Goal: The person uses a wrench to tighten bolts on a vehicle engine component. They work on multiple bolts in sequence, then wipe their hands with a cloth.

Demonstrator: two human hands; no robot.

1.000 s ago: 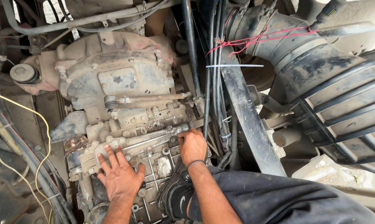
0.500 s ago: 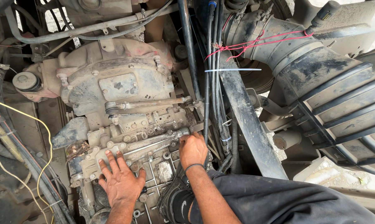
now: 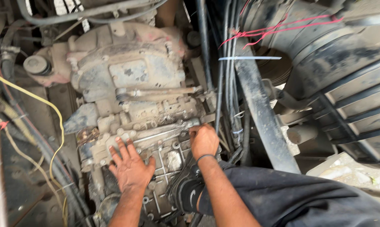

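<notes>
Right hand: the right hand (image 3: 204, 141) is curled shut on the near end of a spanner (image 3: 167, 133), fist over the handle, apparently to lever it.
Spanner: a long, thin steel bar lying nearly flat across the top of the gearbox (image 3: 131, 96), its far end reaching left toward the bolts beside the other hand; which bolt it sits on is too small to tell.
Left hand: the left hand (image 3: 130, 164) lies open, palm down, fingers spread on the greasy casing, holding nothing; it looks like a brace for the body while the other hand works.
Wrist: a dark band circles the right wrist.
Gearbox: a grimy cast housing with a square cover plate and a lever rod (image 3: 156, 92) lying across it above the spanner.
Shoe: a black shoe (image 3: 186, 191) rests on the casing just below the right hand.
Cables: black hoses (image 3: 223, 96) run down just right of the right hand; a yellow wire (image 3: 38, 101) curves well off to the left.
Duct: a ribbed black duct (image 3: 350, 84) fills the right side, apart from the work.
</notes>
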